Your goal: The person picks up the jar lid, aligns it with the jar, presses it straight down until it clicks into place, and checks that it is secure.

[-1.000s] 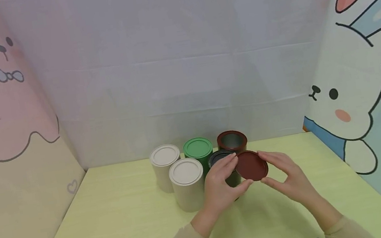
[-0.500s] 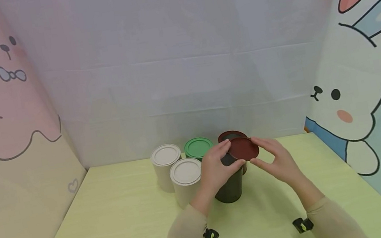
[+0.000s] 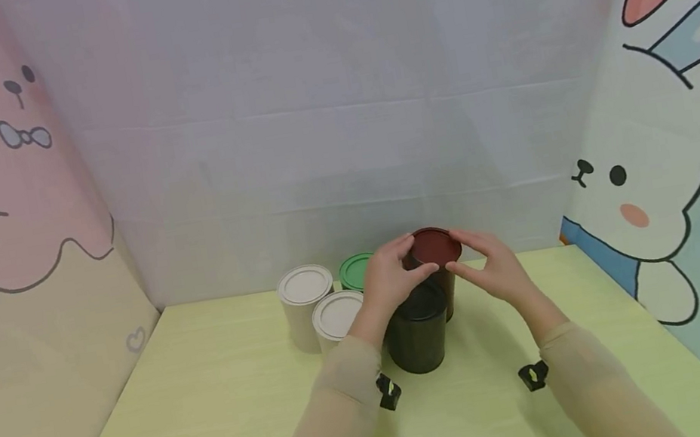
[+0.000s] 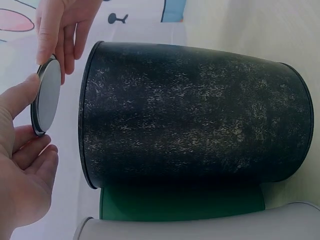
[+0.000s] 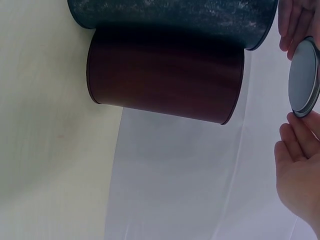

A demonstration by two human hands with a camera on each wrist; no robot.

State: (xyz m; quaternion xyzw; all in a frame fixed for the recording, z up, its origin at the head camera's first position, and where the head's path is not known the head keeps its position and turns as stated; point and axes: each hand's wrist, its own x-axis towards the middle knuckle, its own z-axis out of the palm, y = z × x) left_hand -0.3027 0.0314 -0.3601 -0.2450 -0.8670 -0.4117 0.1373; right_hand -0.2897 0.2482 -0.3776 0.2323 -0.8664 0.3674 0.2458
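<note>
Both hands hold a dark red round lid point(image 3: 435, 245) by its edge, one at each side. My left hand point(image 3: 392, 277) pinches its left side between thumb and fingertips; my right hand point(image 3: 494, 268) pinches the opposite side. The lid's pale metal underside point(image 5: 303, 75) shows in both wrist views. In the head view it overlaps the top of the dark red can point(image 3: 450, 294) at the back right, while the right wrist view shows a gap between lid and can point(image 5: 165, 75). A black can point(image 4: 190, 115) stands just in front, below my left hand.
To the left stand two white cans with lids, one behind point(image 3: 308, 309) and one in front point(image 3: 338, 316). A green-lidded can point(image 3: 356, 271) is partly hidden behind my left hand. A pale cloth wall point(image 3: 337, 136) rises right behind the cans at the table's point(image 3: 217, 423) far edge.
Both hands have carried the lid away from me and slightly left, from the right of the black can to above the dark red can. The cans have stayed put.
</note>
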